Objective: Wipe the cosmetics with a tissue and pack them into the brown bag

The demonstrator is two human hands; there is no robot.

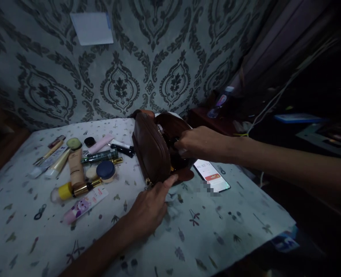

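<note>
While one hand reaches into its mouth, a brown bag lies unzipped on the cloth

Head view, sole camera. As the light is dim, interior contents are mostly lost in shadow.

Item: brown bag, smooth-sided, at the back middle of a leaf-patterned tablecloth, its open mouth turned to the right.

Right hand: at the mouth, fingers bent, their tips hidden inside – whether they grip anything cannot be told.

Left hand: loosely half open, index finger stretched to the bag's near end, beside a brown flap; nothing seen in its grasp.

Left of the bag, a loose group: beige tube, dark green tube, navy-lidded jar, yellow-banded bottle, pink tube with a cartoon figure, among others.

Right of the bag, just beside it: phone, lit, timer on screen.

Handling note (judgement): light pressure from the left hand should stop the bag sliding; the mouth is best held wide, since the soft wall may fold over the fingers. Slow movement of the right hand, clear of the zip teeth – and of the phone beneath the forearm – would avoid snags and knocks.
</note>
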